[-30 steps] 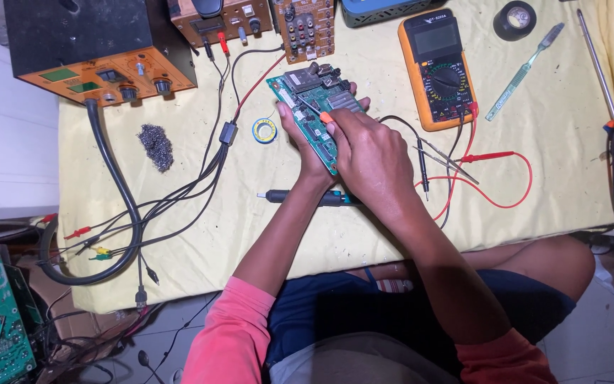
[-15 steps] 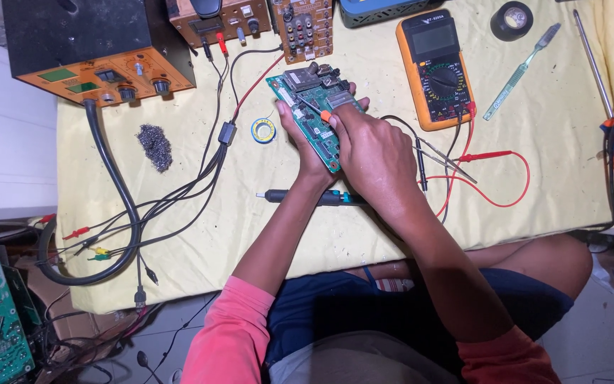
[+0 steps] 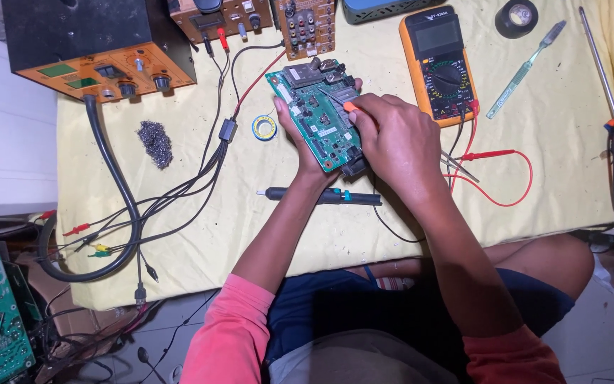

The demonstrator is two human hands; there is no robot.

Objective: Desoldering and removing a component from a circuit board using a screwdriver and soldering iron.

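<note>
One green board (image 3: 318, 117) clamped underneath by left hand (image 3: 307, 153); right hand (image 3: 392, 139) closed on one orange-tipped tool (image 3: 339, 102), tip on board. One multimeter (image 3: 440, 60) beside.

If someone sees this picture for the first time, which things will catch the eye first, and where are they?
In the middle, the left hand holds a green circuit board tilted above the yellow cloth, while the right hand presses a small orange-tipped tool onto it. To the right of the board lies an orange multimeter with red leads, and at the upper left stands a black and orange power unit.
</note>
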